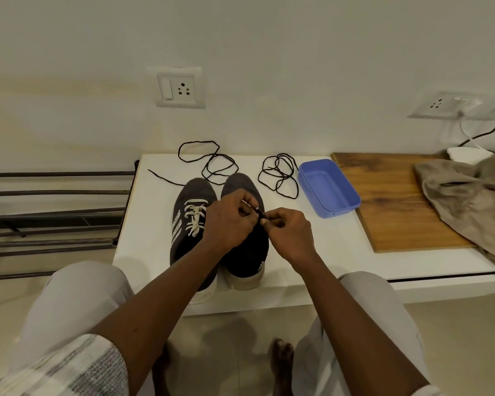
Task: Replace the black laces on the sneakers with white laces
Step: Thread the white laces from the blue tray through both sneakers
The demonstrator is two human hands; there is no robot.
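While a thin lace tip (255, 208) is pinched by left hand (229, 221) and right hand (289, 232) over the dark fabric sneaker (240, 184), it should be fed straight through an eyelet.

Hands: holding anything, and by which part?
A lace: the left hand and right hand both pinch it near its tip, above the right-hand sneaker.

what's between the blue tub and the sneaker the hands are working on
A loose coil of black lace lies on the white table between the blue tub and that sneaker, seen in the head view.
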